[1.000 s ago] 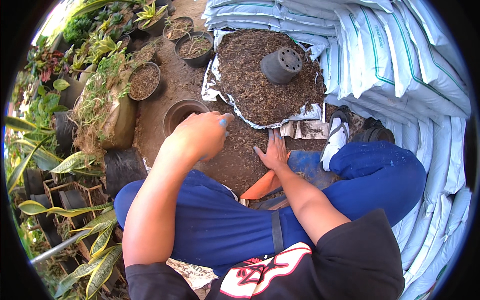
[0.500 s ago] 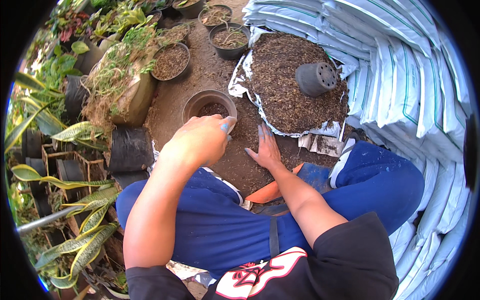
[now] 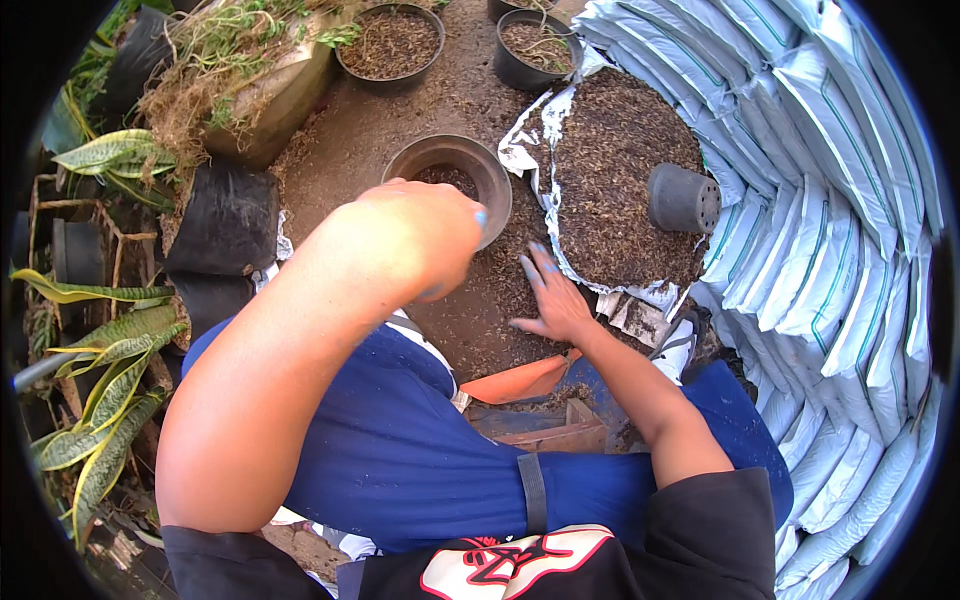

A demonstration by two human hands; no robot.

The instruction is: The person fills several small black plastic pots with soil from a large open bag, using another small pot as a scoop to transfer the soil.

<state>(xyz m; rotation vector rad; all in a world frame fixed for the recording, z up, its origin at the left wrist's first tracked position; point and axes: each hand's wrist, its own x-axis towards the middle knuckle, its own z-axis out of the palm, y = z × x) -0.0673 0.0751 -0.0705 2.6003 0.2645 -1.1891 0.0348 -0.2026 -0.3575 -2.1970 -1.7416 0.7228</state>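
Brown pot [image 3: 484, 172]: upright on the ground [image 3: 345, 150], dark soil showing inside, just left of the torn white sack [image 3: 553, 130].
Left hand [image 3: 425, 225]: now over the pot's near rim; a second ago its fingers pointed past the pot toward the sack. I judge that the handling has come to the pot itself.
Left grip: fingertips mostly hidden, so I cannot tell whether they hold the rim.
Right hand [image 3: 556, 303]: stays palm-down by the sack's edge, fingers spread, grasping nothing; it probably props the lean.
Grey pot [image 3: 680, 198]: tilted over on the soil heap [image 3: 620, 150], holed base outward.
View: swung since then, so everything sits differently; no clear sign that the brown pot shifted.
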